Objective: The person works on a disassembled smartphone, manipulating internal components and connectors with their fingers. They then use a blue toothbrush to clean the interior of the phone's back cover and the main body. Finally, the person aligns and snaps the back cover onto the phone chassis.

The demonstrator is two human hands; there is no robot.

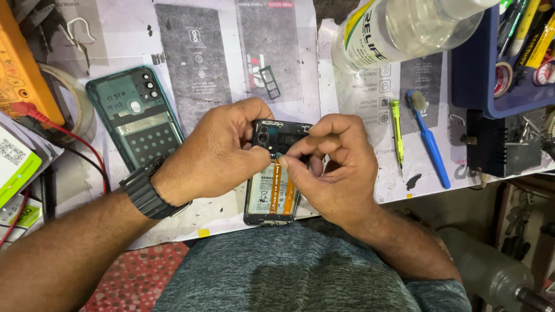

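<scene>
An opened smartphone [270, 196] lies back-up on the paper-covered bench, its battery and two orange flex cables showing. My left hand [217, 153], with a dark wristwatch, grips the phone's upper left edge by the camera module. My right hand [335, 164] pinches something small at the top of the orange flex cables, thumb and forefinger together. The phone's removed teal back cover [136, 118] lies inside-up to the left.
A SIM tray [270, 82] lies above the phone. A green screwdriver [396, 130] and blue brush [429, 141] lie to the right. A clear liquid bottle [404, 29], blue tool tray [471, 75], tape roll [81, 107] and orange meter [20, 69] with red lead ring the bench.
</scene>
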